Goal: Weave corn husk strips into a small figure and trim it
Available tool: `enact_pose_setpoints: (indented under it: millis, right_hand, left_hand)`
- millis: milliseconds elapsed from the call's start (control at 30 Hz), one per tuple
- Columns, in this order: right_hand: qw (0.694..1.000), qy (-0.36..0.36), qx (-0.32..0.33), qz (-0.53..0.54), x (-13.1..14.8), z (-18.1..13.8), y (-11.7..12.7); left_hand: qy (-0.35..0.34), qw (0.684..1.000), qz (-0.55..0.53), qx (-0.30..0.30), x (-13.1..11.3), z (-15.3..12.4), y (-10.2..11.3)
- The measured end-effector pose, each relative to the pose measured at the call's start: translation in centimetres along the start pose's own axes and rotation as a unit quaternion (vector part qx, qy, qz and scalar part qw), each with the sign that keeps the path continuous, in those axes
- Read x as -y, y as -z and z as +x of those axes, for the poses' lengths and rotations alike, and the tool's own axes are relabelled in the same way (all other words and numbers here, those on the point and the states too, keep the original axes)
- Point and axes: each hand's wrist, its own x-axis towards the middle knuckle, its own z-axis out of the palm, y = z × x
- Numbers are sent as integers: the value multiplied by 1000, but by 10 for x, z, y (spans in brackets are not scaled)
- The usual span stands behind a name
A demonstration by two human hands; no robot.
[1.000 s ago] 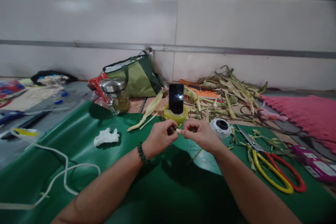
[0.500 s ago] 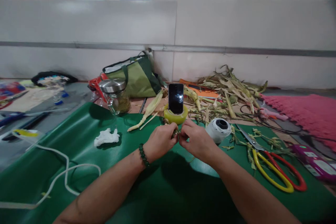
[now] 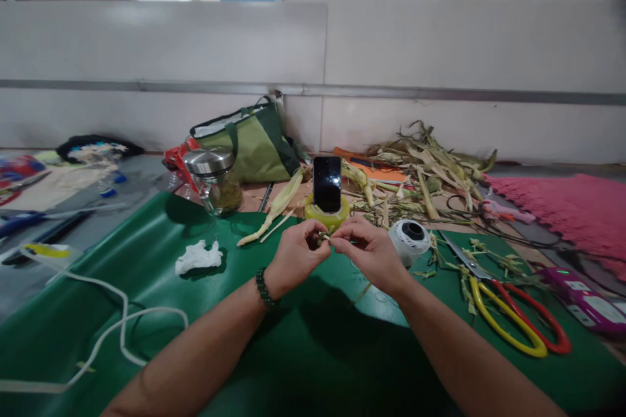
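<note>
Close together above the green mat (image 3: 288,365), my two hands meet over a small piece of corn husk (image 3: 323,238). My left hand (image 3: 299,254), with a dark green bead bracelet at the wrist, is closed around it. The thumb and fingertips of my right hand (image 3: 374,253) pinch its right end. Much of the piece is hidden by my fingers. A thin thread hangs below my right hand, and the white thread spool (image 3: 407,244) stands just right of it. Behind my hands, a phone (image 3: 327,184) leans upright in a yellow tape roll (image 3: 313,210).
Scissors (image 3: 508,322) with yellow and red handles lie at right, by a purple device (image 3: 584,300). Dried husks (image 3: 425,163) are heaped at the back right. A glass jar (image 3: 220,186), a green bag (image 3: 259,150), crumpled white tissue (image 3: 198,257) and a white cord (image 3: 124,313) are leftward.
My hands have tilted and opened slightly, so the husk piece shows more between the fingertips. My right fingers have shifted from a curled grip to a straighter pinch.
</note>
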Motion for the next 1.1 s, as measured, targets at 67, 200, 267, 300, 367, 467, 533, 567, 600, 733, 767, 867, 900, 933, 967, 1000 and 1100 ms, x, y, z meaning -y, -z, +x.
enact_pose_setpoints:
  millis: [67,200,267,300,367,467,533,567,600,733,767,867,900,933,967,1000,1100]
  right_hand:
    - [1000,6,10,1,2,-1,0]
    - [998,31,-11,-54,2,-7,-5]
    - [996,50,-24,-71,3,-10,-9]
    - [995,56,-36,-68,4,-10,-10]
    - [997,31,-63,-29,5,-10,-13]
    - [989,-89,-74,97,7,-4,-14]
    - [973,-153,-67,161,8,-1,-13]
    - [968,-165,-62,177,7,1,-13]
    - [968,-167,-57,180,7,1,-14]
    - [980,-135,-36,141,2,0,-16]
    - [983,-127,-36,125,0,0,-17]
    - [988,-116,-53,83,-4,0,-17]
    - [989,-115,-58,71,-5,0,-16]
    - [990,-116,-60,62,-6,1,-15]
    - [990,-116,-56,56,-7,1,-15]
    - [991,-115,-52,50,-8,1,-14]
    - [992,-113,-49,33,-10,2,-12]
  left_hand:
    - [-8,1000,2,-11,-1,-1,0]
    - [-21,999,25,-7,-6,-4,1]
    - [-18,1000,18,-4,-8,-5,1]
    - [-10,1000,3,1,-9,-5,2]
    - [14,999,-45,16,-12,-5,1]
    - [59,989,-130,46,-14,-5,0]
    - [92,977,-183,61,-14,-5,-1]
    - [106,970,-207,67,-15,-5,-1]
    - [117,964,-227,71,-15,-5,-1]
    - [117,958,-253,72,-16,-3,0]
    - [113,958,-253,71,-16,-3,0]
    - [104,955,-264,89,-14,-2,1]
    - [106,951,-272,104,-13,-2,1]
    - [108,946,-280,122,-11,-2,1]
    - [111,941,-287,139,-10,-2,2]
    - [112,938,-289,154,-9,-1,2]
    - [97,941,-269,179,-8,-2,1]
